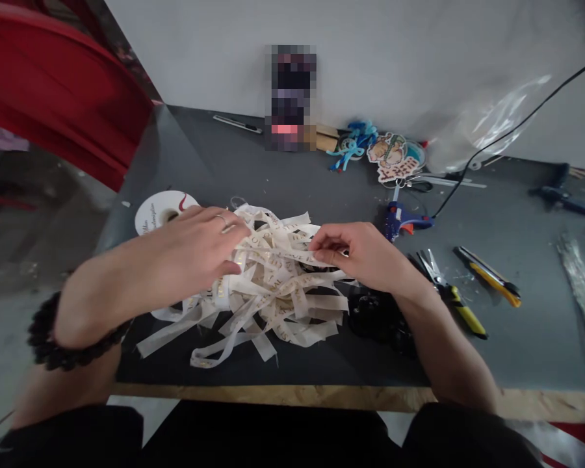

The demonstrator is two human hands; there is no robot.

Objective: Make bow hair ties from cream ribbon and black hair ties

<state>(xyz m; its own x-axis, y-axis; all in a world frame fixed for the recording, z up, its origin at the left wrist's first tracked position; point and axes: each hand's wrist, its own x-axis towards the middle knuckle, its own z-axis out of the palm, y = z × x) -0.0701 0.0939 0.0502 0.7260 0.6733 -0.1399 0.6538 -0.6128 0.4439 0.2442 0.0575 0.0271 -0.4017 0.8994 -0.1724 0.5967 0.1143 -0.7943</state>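
Note:
A loose pile of cream ribbon strips (292, 299) with gold lettering lies on the dark table mat. My right hand (353, 253) pinches the end of one ribbon (292, 253), which runs taut just above the pile toward my left hand (209, 244). The left thumb and fingers close around the other end, beside what looks like a roll of the same ribbon (223, 292). Part of that roll is hidden under the hand. Behind my left wrist, a white ribbon spool (151, 208) with printed writing is partly covered.
To the right lie a blue glue gun (402, 220), yellow-handled pliers (461, 309) and a yellow utility knife (490, 276). A black bundle (377, 315) rests by my right forearm. Along the wall are a thin cutter (238, 123), blue ribbon bows (355, 143) and a black cable (507, 127).

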